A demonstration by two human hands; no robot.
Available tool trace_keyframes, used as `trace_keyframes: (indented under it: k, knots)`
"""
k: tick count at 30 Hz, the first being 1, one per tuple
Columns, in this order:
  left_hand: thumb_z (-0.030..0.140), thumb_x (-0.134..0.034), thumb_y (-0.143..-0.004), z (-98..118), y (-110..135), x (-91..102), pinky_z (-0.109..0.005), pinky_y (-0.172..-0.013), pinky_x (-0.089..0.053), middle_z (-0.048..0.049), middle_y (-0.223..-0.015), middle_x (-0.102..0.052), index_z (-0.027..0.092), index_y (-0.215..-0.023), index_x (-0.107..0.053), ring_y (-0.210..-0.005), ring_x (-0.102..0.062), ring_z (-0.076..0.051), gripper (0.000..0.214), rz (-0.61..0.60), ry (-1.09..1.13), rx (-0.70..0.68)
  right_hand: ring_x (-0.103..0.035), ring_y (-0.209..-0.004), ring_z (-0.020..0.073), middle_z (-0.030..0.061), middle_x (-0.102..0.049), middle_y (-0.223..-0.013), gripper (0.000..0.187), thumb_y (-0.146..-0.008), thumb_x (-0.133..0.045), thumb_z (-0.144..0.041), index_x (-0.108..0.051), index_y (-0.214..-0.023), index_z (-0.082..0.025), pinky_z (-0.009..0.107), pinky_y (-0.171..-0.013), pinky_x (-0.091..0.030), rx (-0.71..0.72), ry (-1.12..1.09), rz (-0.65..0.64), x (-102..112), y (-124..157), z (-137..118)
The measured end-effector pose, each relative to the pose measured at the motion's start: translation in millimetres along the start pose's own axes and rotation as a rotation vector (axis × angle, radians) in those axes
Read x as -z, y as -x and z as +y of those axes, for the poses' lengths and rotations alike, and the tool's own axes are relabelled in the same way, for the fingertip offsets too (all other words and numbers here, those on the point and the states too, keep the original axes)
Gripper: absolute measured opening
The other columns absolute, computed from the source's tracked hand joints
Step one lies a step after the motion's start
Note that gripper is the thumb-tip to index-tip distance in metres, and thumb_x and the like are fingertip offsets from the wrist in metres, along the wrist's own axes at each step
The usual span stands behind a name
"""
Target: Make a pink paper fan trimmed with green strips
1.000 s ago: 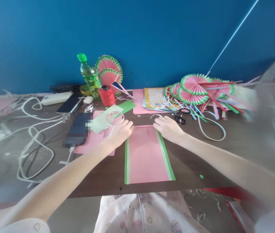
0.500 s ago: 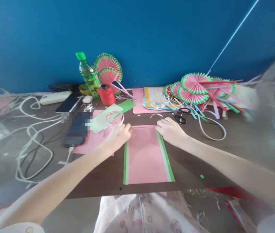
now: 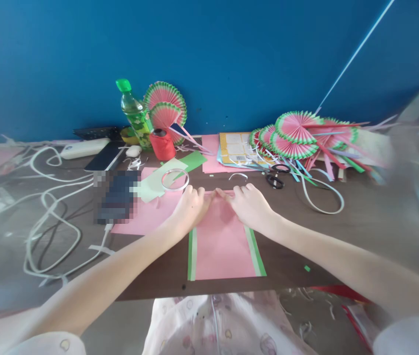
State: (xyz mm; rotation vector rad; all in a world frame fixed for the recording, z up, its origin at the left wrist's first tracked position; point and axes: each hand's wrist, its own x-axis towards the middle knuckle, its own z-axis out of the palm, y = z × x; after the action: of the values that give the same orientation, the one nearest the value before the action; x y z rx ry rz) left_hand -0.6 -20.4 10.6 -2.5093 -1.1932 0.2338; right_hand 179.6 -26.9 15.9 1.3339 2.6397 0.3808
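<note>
A pink sheet of paper (image 3: 224, 251) with green and pale green strips down its left and right sides lies flat near the table's front edge. Both hands are closed on its far edge, which has a narrow fold. My left hand (image 3: 192, 206) grips that edge left of centre, my right hand (image 3: 251, 207) right of centre. Their fingertips almost meet in the middle and hide part of the edge. Just beyond my left hand, a clear ring-shaped roll of tape (image 3: 162, 181) rests on pale green paper (image 3: 150, 182).
Scissors (image 3: 275, 181) lie beyond my right hand, near a pile of pleated pink-and-green paper fans (image 3: 298, 128). At the back left stand a green bottle (image 3: 135, 116) and a red spool (image 3: 162, 145). White cables (image 3: 78, 236) and a blurred dark device (image 3: 117, 197) occupy the left.
Both hands have slid inward along the far edge, from near the corners to the middle, where the fingertips come together. The sheet has stayed in place.
</note>
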Motion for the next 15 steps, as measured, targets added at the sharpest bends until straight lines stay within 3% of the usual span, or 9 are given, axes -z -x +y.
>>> trace_keyframes:
  k: [5, 11, 15]
  knots:
    - [0.003, -0.030, -0.082, 0.5, 3.1, -3.2, -0.033, -0.059, -0.029, -0.0110, -0.077, -0.055, 0.014, -0.124, -0.050, -0.066, -0.053, -0.021, 0.047, 0.042, -0.014, 0.022, -0.058, -0.080, 0.0250, 0.0167, -0.061, -0.091, 0.048, -0.085, -0.036, -0.010, -0.047, -0.131, -0.012, 0.035, -0.066, -0.028, -0.021, -0.014, 0.025, -3.6, 3.6, -0.2]
    - [0.001, -0.035, -0.080, -7.1, 13.2, -6.4, -0.033, -0.065, -0.036, -0.0086, -0.078, -0.056, 0.014, -0.118, -0.055, -0.072, -0.055, -0.020, 0.045, 0.107, 0.038, 0.057, -0.057, -0.088, 0.0229, 0.0161, -0.062, -0.099, 0.041, -0.085, -0.039, -0.010, -0.053, -0.123, -0.004, 0.035, -0.076, -0.029, -0.089, -0.122, 0.026, -8.3, 12.4, 9.9]
    - [0.001, -0.035, -0.082, -12.3, 21.8, -14.5, -0.035, -0.071, -0.040, -0.0102, -0.086, -0.058, 0.012, -0.112, -0.058, -0.080, -0.057, -0.021, 0.039, 0.162, 0.131, 0.099, -0.057, -0.087, 0.0196, 0.0125, -0.063, -0.101, 0.035, -0.083, -0.042, -0.008, -0.060, -0.113, -0.011, 0.033, -0.081, -0.029, -0.101, -0.202, 0.026, -11.7, 17.5, 16.9]
